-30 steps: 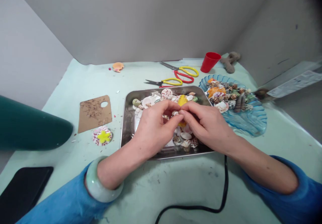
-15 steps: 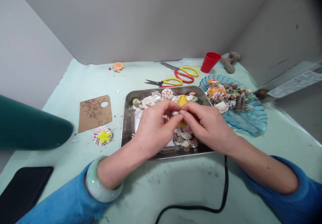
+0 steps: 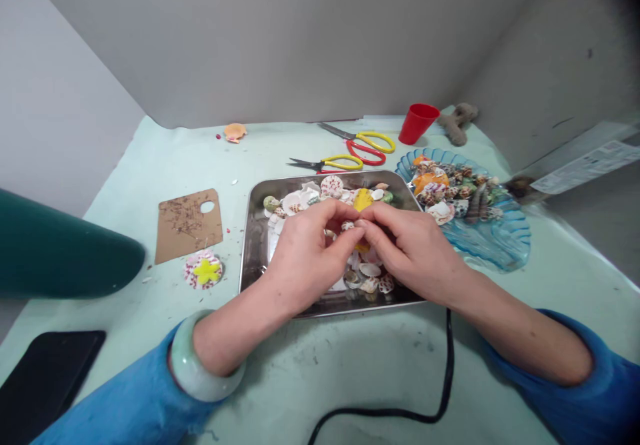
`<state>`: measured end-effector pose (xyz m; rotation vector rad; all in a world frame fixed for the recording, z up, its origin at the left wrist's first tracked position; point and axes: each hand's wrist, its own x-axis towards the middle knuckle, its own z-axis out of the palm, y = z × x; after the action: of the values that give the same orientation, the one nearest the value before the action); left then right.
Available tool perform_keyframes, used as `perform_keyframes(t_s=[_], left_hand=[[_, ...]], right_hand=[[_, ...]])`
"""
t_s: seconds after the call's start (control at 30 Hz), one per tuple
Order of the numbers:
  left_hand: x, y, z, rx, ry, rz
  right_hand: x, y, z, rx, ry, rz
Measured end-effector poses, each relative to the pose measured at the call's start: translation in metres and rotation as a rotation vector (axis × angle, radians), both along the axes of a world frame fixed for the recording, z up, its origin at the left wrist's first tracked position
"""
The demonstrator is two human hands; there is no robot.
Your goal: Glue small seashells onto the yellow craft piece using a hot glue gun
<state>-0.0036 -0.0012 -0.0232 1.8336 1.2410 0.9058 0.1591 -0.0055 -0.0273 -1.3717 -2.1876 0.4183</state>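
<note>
Above a metal tray [image 3: 254, 245] of seashells, my left hand [image 3: 317, 248] and my right hand [image 3: 413, 248] meet fingertip to fingertip. Both are closed in a pinch. Whatever sits between the fingertips is too small or too covered to make out. Under and around the fingers lie white and speckled shells [image 3: 370, 269], with a yellow piece [image 3: 363, 199] just behind them. A spotted scallop shell [image 3: 331, 186] rests near the tray's far rim. My hands hide the middle of the tray.
Scissors [image 3: 343, 162] lie behind the tray, near a red cup [image 3: 419, 123]. At right is a blue shell-shaped dish [image 3: 510, 241] with more shells. Left are cardboard [image 3: 187, 225], a yellow flower-like piece on a shell [image 3: 207, 271], a green cylinder [image 3: 70, 248] and a black cable [image 3: 390, 413] in front.
</note>
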Motion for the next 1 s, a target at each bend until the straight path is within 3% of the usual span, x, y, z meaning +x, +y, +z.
perform_keyframes(t_s=[1.0], left_hand=[[0.0008,-0.0009,0.0022,-0.069,0.054,-0.012]], right_hand=[[0.0013,0.0004,-0.002,-0.052,-0.045,0.002]])
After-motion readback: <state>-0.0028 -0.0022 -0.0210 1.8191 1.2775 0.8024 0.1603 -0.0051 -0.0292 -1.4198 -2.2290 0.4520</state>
